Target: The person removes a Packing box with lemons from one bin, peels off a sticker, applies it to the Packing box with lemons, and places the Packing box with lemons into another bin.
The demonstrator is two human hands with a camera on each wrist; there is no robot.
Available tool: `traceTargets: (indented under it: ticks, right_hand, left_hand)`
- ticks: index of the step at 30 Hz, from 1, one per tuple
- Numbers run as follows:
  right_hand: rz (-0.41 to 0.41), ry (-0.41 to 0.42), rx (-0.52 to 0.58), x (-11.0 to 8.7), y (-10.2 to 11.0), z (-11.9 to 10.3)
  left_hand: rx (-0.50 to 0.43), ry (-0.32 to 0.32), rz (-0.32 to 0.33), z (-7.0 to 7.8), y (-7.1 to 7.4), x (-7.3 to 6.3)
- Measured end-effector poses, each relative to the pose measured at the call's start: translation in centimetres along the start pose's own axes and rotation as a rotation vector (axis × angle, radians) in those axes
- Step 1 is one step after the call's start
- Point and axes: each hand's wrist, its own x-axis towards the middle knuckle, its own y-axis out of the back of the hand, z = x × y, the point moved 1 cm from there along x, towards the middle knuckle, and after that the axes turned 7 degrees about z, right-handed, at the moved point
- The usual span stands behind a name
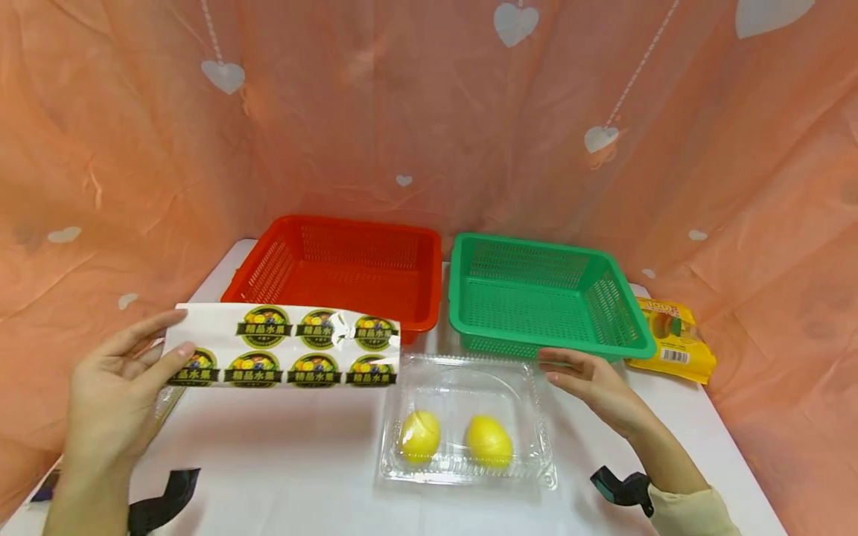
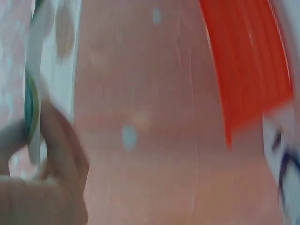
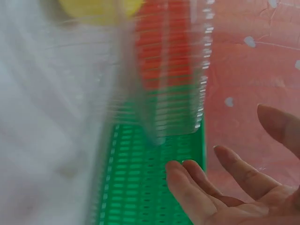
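Note:
My left hand [image 1: 124, 372] pinches one end of a white sticker sheet [image 1: 217, 331] between thumb and fingers, holding it up in front of the red basket. Round black labels with fruit pictures and Chinese characters cover much of the sheet. In the left wrist view the sheet [image 2: 33, 61] appears nearly edge-on and blurred. A clear plastic clamshell box [image 1: 462, 380] stands on the table with two yellow lemons [image 1: 421, 436] showing through it. Just right of the box, my right hand [image 1: 590, 387] hovers with loosely extended fingers and nothing in them.
Behind the box stand a red basket [image 1: 432, 286] at left and a green basket [image 1: 523, 313] at right. A yellow packet [image 1: 677, 342] lies beyond the green basket's right side. An orange curtain [image 1: 429, 112] with white hearts hangs around the white table [image 1: 288, 454].

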Motion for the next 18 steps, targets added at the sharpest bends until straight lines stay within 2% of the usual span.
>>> traceTargets:
  ticks: [3, 5, 10, 13, 18]
  right_hand:
    - [0.019, 0.022, 0.008, 0.1, -0.2, -0.9]
    - [0.021, 0.062, 0.074, 0.5, -0.5, -1.6]
    - [-0.032, 0.164, 0.375, 1.6, -1.8, -3.5]
    - [-0.015, 0.165, 0.484, 1.8, -2.5, -4.1]
    - [0.115, 0.108, 0.530, 1.5, -2.8, -4.4]
  left_hand:
    - [-0.035, -0.007, 0.016, -1.1, -3.3, -0.2]
    - [-0.011, -0.017, 0.012, -2.1, -5.5, -0.5]
    - [0.050, 0.015, -0.027, -4.9, -9.8, -1.6]
    - [0.107, 0.041, -0.081, -6.5, -11.5, -2.3]
    - [0.181, 0.068, -0.197, -8.0, -12.8, -3.0]
